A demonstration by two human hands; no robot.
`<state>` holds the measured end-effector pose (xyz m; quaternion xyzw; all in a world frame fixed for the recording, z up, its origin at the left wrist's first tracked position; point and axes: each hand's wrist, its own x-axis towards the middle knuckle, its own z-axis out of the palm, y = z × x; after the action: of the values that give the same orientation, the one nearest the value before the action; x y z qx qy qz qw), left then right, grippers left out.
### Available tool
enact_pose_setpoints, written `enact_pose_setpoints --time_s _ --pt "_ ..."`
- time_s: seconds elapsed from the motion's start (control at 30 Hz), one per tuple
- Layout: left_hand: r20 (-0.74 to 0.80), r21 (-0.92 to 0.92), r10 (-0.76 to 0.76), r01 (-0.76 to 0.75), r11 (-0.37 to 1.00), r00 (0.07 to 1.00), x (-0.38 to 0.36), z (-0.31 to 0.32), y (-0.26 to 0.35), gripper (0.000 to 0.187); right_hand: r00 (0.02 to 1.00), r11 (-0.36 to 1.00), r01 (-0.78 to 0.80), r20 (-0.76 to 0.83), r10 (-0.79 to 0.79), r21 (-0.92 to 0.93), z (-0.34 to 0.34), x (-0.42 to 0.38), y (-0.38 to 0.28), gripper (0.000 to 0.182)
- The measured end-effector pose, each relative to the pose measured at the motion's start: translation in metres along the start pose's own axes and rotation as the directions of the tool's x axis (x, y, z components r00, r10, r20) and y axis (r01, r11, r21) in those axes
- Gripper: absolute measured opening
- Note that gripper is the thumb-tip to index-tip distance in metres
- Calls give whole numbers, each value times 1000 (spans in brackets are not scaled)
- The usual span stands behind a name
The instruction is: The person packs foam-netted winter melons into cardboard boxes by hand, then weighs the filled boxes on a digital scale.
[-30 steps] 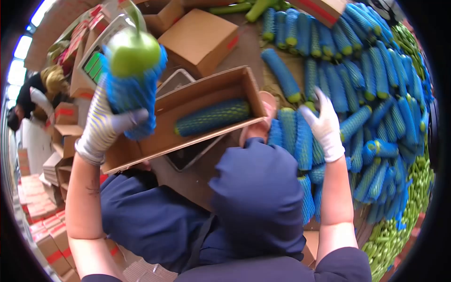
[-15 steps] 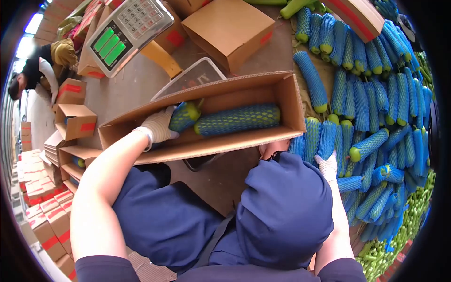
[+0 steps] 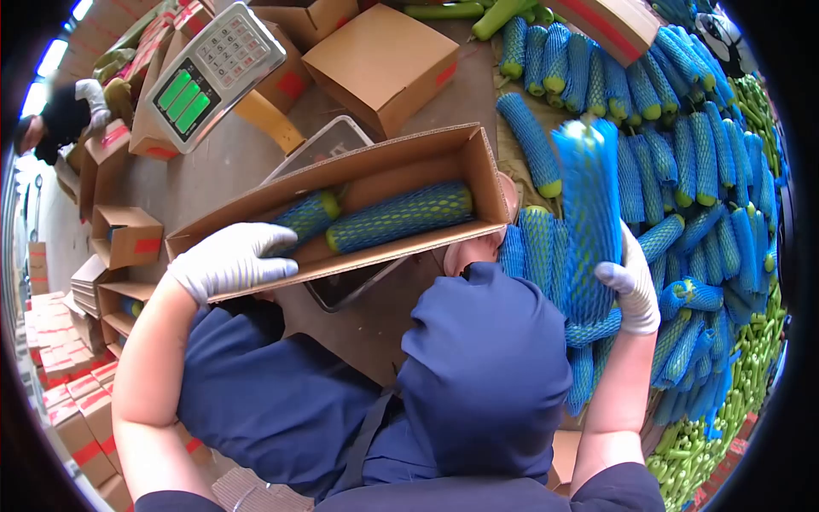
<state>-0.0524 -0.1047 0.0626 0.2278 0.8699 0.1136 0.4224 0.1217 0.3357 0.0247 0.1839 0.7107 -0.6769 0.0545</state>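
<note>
My right hand (image 3: 630, 286), in a white glove, is wrapped round a long green gourd (image 3: 590, 213) in a blue foam net sleeve and holds it upright over the pile. On the other side, my gloved left hand (image 3: 235, 260) reaches over the near rim of a long cardboard box (image 3: 492, 175), thumb and fingers apart. Just beyond its fingertips lies a netted gourd (image 3: 307, 215) inside the box. A second netted gourd (image 3: 401, 218) lies to its right, end to end with the first. The box rests over a weighing scale's platform (image 3: 337, 136).
Rows of netted gourds (image 3: 704, 162) cover the floor at right. The scale's display (image 3: 183, 101) and a closed carton (image 3: 380, 64) stand beyond the box. A person in a dark blue hood (image 3: 486, 367) is close in front of me; another person (image 3: 64, 128) bends at far left.
My right hand has lifted a netted gourd up from the pile. My left hand has let go of the left gourd, which now lies lower in the box.
</note>
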Motion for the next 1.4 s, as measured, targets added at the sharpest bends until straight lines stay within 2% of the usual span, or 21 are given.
enact_pose_setpoints --time_s 0.07,0.1,0.17,0.2,0.27,0.3,0.33,0.47,0.57,0.6,0.63,0.67,0.7,0.73,0.83,0.87,0.9,0.97,1.03,1.27,1.4 --pt "-42 240 58 -46 970 997 -22 17 9 55 974 974 123 212 -82 -189 22 22 -40 90" --pt "-119 330 97 -52 942 988 -35 28 16 47 914 859 323 367 -174 -398 41 35 -64 82" --pt "-160 428 22 49 903 987 -54 39 45 40 696 476 713 600 -395 -514 81 63 -78 69" --pt "-270 394 139 -22 919 953 -62 50 44 36 586 329 811 676 -448 -484 103 80 -77 61" --pt "-342 370 154 -18 929 927 -73 63 46 44 582 105 810 772 -254 -577 152 105 -77 44" --pt "-421 337 184 -35 941 888 -77 73 36 47 617 74 785 787 -15 -615 191 126 -69 52" --pt "-432 332 174 -24 943 885 -75 77 29 47 612 44 788 789 42 -614 207 133 -63 48" --pt "-428 205 91 -1 979 899 -65 78 28 53 544 -17 839 839 -1 -544 232 150 -23 53" --pt "-443 166 138 -70 984 886 -60 66 30 54 448 160 889 746 -493 -429 221 148 -26 43" --pt "-443 177 154 -82 981 883 -59 64 28 54 557 401 829 643 -526 -390 207 135 -50 41" --pt "-445 191 171 -94 977 879 -58 62 27 54 553 385 830 505 -663 -405 190 124 -65 39" --pt "-420 163 134 -71 984 898 -60 58 29 54 721 654 693 302 -624 -304 168 113 -69 38" --pt "-423 164 136 -72 984 896 -61 58 27 54 790 766 612 108 -603 -199 146 98 -73 38" --pt "-417 153 129 -70 986 900 -62 57 25 55 833 833 552 -52 -551 33 116 97 -54 37" --pt "-455 162 185 -123 979 871 -61 59 20 55 838 904 384 -340 -427 -188 29 90 50 36" --pt "-462 196 200 -121 973 864 -59 62 18 55 863 861 201 -330 -382 -468 6 77 93 44" --pt "-406 153 135 -78 985 904 -60 56 24 58 890 672 -6 -311 -334 -740 -10 59 133 61" --pt "-446 233 207 -110 966 871 -52 66 15 61 924 400 -259 -346 -162 -879 -16 19 193 81" --pt "-430 234 157 -58 970 889 -46 69 13 64 940 101 -198 -219 -262 -975 -39 -5 301 74" --pt "-405 317 149 -14 948 902 -22 78 16 74 965 485 -186 -252 -75 -855 -15 -26 273 65" --pt "-415 324 282 -149 934 865 -1 81 10 70 872 628 -460 -455 183 -628 -2 -22 259 61"
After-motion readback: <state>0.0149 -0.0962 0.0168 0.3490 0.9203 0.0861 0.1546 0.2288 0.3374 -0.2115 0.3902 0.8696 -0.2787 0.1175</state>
